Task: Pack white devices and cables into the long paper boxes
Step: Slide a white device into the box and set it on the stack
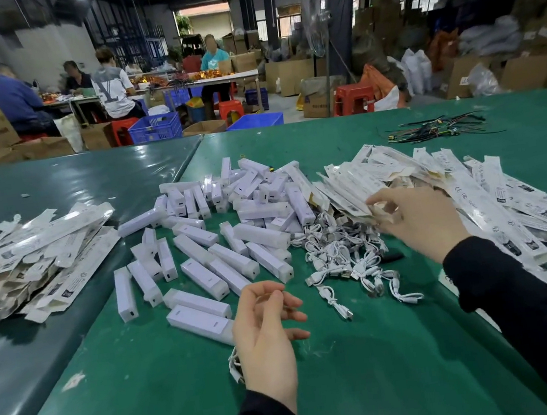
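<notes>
Several white devices (230, 233) lie scattered across the middle of the green table (371, 367). A tangle of white cables (347, 257) sits just right of them. Flat long paper boxes (492, 201) are heaped on the right, and another heap of long paper boxes (30, 258) lies on the left. My right hand (418, 220) rests on the near edge of the right heap, fingers pinching the end of one box. My left hand (267, 335) hovers open above the table in front of the devices, holding nothing. A loose cable (235, 367) peeks out beside my left wrist.
A bundle of dark wires (435, 130) lies at the far right of the table. Beyond the far edge stand blue crates (155, 127), red stools (353, 97) and cardboard boxes. Several people sit working at a table (154, 87) in the background.
</notes>
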Motion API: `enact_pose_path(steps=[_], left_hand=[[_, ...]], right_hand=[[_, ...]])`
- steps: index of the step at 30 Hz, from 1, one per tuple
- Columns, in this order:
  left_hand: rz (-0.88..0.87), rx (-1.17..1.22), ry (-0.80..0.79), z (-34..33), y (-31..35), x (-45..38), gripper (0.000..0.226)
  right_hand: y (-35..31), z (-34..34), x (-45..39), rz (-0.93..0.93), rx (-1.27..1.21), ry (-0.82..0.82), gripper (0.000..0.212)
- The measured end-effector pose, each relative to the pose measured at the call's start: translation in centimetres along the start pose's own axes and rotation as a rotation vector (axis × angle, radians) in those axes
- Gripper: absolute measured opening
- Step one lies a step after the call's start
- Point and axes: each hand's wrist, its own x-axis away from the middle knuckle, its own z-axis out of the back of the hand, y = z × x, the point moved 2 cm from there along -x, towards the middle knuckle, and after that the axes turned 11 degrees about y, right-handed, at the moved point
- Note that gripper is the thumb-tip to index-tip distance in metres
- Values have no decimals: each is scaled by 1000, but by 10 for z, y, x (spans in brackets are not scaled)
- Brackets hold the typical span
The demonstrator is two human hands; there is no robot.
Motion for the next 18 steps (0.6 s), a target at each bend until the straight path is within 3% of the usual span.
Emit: enact_pose_path(steps=[2,7,9,10,12,16,18], left_hand=[[17,1,-15,1,-1,1,18],[84,-5,-65,0,-2,0,17],[101,-17,-81,0,-2,1,18],[106,-21,-87,0,-2,1,18],[113,-27,-101,0,-2,3,18],[116,-35,-112,0,0,2,17],[118,-39,-118,0,0,1,16]], right_hand=[[0,12,17,-65,-89,-56,45],[8,36,58,-77,-136,392,25],[13,40,68,-168,-306,467,12],[15,39,71,-212,-363,477,17],[18,38,74,-197,-404,419,19],[18,39,78,46,-242,6,26],[22,40,79,35,-208,-72,26]])
